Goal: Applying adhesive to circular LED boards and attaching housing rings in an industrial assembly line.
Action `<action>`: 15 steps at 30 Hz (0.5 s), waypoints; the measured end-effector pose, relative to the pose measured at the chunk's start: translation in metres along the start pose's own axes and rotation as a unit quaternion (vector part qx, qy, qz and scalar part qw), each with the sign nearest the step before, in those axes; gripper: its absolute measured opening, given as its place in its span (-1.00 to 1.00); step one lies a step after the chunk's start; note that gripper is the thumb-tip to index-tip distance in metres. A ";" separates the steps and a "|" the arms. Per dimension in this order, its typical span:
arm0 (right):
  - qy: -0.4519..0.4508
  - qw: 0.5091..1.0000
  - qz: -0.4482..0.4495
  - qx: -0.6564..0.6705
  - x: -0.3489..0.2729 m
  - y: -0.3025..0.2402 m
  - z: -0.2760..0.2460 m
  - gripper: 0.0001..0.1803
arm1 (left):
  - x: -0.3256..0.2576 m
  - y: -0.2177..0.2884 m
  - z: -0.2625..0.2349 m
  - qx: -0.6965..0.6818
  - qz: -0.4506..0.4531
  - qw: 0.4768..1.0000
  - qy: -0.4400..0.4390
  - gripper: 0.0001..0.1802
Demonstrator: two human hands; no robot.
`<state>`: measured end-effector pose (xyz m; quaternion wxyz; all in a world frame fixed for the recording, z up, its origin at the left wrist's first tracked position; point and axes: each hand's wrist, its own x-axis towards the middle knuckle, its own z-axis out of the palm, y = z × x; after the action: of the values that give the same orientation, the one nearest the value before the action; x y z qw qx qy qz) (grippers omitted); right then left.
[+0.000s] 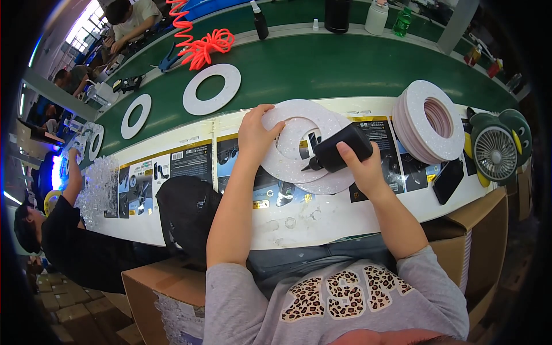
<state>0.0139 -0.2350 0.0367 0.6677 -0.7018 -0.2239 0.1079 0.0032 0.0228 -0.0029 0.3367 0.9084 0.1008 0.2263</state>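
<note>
The person's left hand (257, 133) is partly closed, with thumb and fingers set across the left-hand band of a flat, white, disc-shaped upper ring (275, 164), and so holds it by its rim. This ring lies near the far side of a white tabletop (322, 230), over flat printed packaging sheets (198, 169) in black, blue and gold. A second flat white ring (336, 184) lies partly beneath it, offset to the right and toward the person. The right hand (365, 169) is closed around an opaque black squeeze bottle (344, 148) with a tapered black nozzle (311, 165); the thumb lies along the bottle's near side. The bottle is tilted, its long axis running from upper right down to lower left, so that the nozzle points left and toward the person. The governing relation is that of nozzle to band: the upper ring lies left of the right hand, and the nozzle tip stands over the ring's near right portion, below and to the right of its central opening. Whether the tip touches the surface or hangs just above it cannot be determined from this overhead angle. The left hand is nearer the ring; the right hand is nearer a leaning stack of white rings (415, 118), which stands farther right, apart from both hands.
</note>
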 end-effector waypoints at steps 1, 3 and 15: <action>-0.010 1.000 0.000 0.003 -0.001 0.000 0.001 -0.72 | 0.000 0.001 0.000 0.000 0.000 1.000 0.000 -0.50; -0.020 1.000 -0.001 0.006 -0.001 0.001 0.002 -0.73 | 0.000 0.003 0.000 0.003 -0.006 1.000 -0.002 -0.51; -0.043 0.999 -0.006 -0.008 -0.002 -0.001 0.005 -0.65 | 0.000 0.002 0.000 0.003 -0.006 1.000 -0.001 -0.50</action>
<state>0.0096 -0.2313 0.0374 0.6521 -0.7006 -0.2579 0.1321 0.0036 0.0211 -0.0019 0.3357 0.9089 0.1064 0.2232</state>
